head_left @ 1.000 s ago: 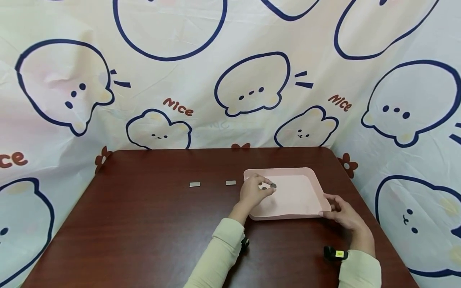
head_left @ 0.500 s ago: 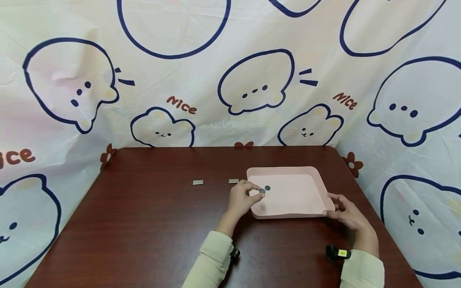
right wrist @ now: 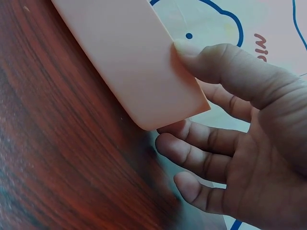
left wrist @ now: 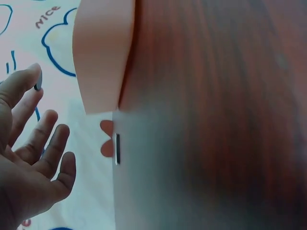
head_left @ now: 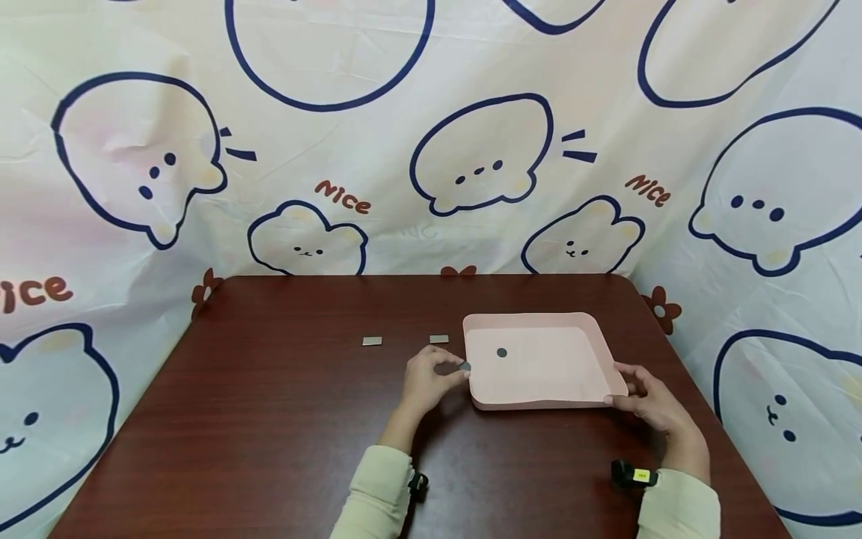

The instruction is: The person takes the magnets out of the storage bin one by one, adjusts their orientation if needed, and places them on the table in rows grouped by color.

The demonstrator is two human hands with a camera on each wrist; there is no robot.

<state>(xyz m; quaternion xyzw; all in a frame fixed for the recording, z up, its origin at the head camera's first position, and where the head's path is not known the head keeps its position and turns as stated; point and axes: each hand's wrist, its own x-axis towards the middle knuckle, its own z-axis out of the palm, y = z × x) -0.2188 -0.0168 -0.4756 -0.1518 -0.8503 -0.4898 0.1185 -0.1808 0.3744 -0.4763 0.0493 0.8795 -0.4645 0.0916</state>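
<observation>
Currently, head view, taking the pink tray (head_left: pixel 552 367) as the dial: my left hand (head_left: pixel 423 382) is at 9 o'clock, just outside the tray's wall, thumb and index finger nearly closed in a pinch on 1 grey disc (head_left: pixel 465 366). The held disc sits right at that wall; cannot tell whether it touches. 1 dark disc (head_left: pixel 501 352) lies flat on the tray floor, between centre and the 9 o'clock wall. My right hand (head_left: pixel 649 403) grips the tray's 4 o'clock corner. On the brown table (head_left: pixel 269 419), taking my left hand as the dial, the near grey piece (head_left: pixel 439 339) lies at 1 o'clock and the far grey piece (head_left: pixel 373 341) at 10 o'clock.

Left wrist view: held disc seen nearly edge-on between the tips of thumb and index finger; my other 3 fingers loosely bent, spread, holding nothing. Tray wall at 11 o'clock in this view.

Right wrist view: thumb laid on the tray's wall near the rim, fingers half open beyond and below. Whether each fingertip bears on it, cannot tell.

Judgement: step in hand looks like passing 1 disc across the tray's edge, right hand steadying. Next move calls, I think, for a firm pinch, clearance from the wall, then a flat set-down before thumb and finger part. Where: cannot tell.
</observation>
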